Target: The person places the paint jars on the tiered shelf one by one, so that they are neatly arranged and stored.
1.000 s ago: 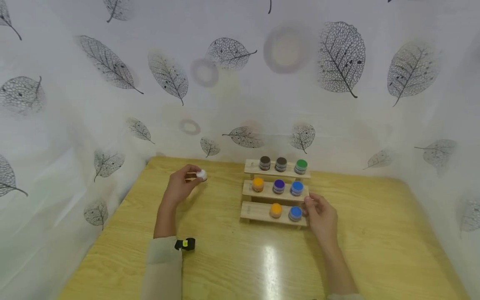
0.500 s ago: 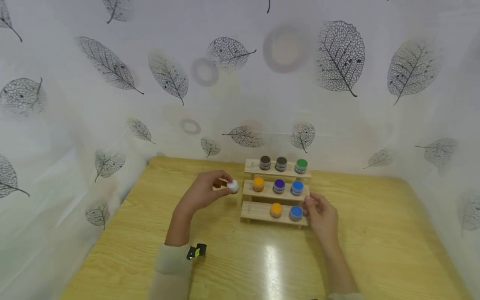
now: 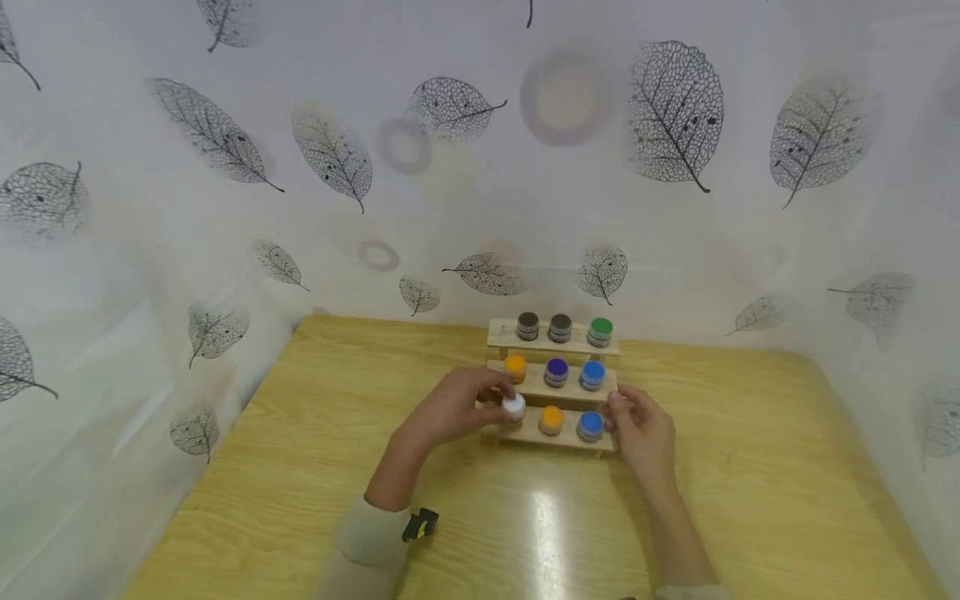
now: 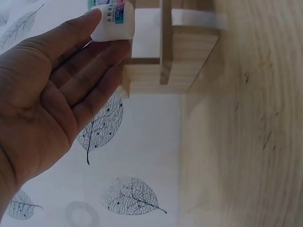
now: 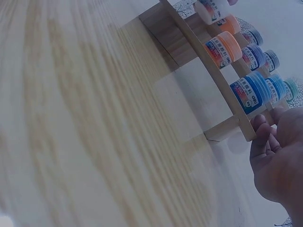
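A three-step wooden rack stands on the table and holds small paint jars with coloured lids. My left hand pinches a white-lidded jar at the left end of the lowest step, beside an orange jar and a blue jar. In the left wrist view the white jar sits at my fingertips against the rack's end. My right hand holds the rack's right end, fingers curled at its edge.
The wooden table is boxed in by leaf-patterned white walls on the left, back and right. A small black clip is on my left sleeve. Upper steps carry orange, purple, blue, brown and green jars.
My left hand has carried the white-lidded jar rightwards and down from the open table to the rack's lowest step. The right hand has stayed at the rack's right end.
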A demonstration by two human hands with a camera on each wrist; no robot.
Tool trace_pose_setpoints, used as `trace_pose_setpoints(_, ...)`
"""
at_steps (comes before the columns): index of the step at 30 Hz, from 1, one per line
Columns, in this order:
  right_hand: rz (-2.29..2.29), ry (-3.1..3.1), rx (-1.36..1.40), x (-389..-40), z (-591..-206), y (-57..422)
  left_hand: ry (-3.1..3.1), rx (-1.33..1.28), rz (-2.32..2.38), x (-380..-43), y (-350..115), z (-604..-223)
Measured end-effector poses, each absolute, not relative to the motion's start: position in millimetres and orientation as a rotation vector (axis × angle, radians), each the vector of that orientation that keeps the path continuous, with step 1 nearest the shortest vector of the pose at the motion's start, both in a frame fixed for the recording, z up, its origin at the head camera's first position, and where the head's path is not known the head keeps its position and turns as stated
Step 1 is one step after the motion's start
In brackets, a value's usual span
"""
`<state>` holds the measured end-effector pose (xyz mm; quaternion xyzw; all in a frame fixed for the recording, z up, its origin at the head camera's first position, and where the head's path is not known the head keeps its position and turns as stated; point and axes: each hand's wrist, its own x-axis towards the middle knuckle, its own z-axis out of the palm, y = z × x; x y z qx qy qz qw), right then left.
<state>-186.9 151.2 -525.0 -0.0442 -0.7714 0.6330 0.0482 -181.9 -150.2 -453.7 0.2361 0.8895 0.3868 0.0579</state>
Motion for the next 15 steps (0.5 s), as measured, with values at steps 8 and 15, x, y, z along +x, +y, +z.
trace_pose_setpoints(8,1.891,-2.348,-0.096,-186.5,-527.5,150.6,2.744,0.706,1.067,-182.6,-135.3,-463.6)
trace_pose_setpoints(15,1.895,-2.345,-0.092,-186.6,-527.1,150.2,2.800,0.696,0.997,-179.6,-133.2,-465.1)
